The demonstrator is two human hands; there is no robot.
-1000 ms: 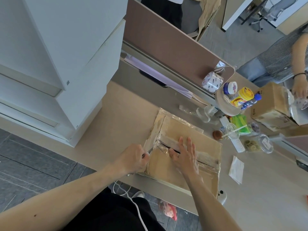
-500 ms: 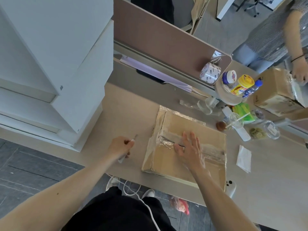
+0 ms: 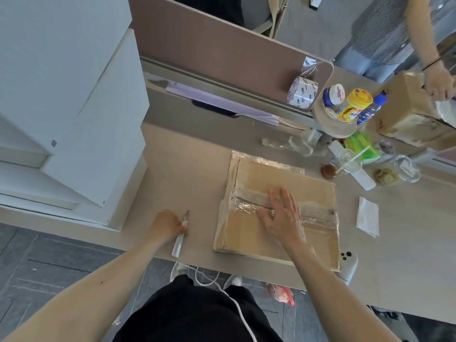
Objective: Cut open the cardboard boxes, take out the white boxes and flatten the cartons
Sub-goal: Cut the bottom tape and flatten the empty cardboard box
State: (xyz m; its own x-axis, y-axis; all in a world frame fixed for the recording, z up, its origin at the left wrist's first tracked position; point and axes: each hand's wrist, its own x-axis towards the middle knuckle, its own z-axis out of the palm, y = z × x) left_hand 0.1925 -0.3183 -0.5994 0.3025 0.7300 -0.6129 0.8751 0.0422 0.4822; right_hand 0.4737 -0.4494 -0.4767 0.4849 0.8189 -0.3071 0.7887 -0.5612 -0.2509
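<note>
Pulled utility knife point(image 3: 180, 236) off taped seam point(image 3: 318, 213) a second ago. Holding it left of cardboard box point(image 3: 249, 233), left hand point(image 3: 165, 227) fingers clamped on handle. Pressing right hand point(image 3: 283, 215) on box top, fingers apart and flat (box near tabletop point(image 3: 187, 169) front edge). Seam cut judged finished; flaps next.

Left hand point(image 3: 164, 227) grips knife point(image 3: 179, 240); right hand point(image 3: 283, 215) flat, fingers spread

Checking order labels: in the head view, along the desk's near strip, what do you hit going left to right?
left hand → utility knife in its grip → cardboard box → white napkin. The right hand lies flat on the box, so it is left out of the order.
</note>
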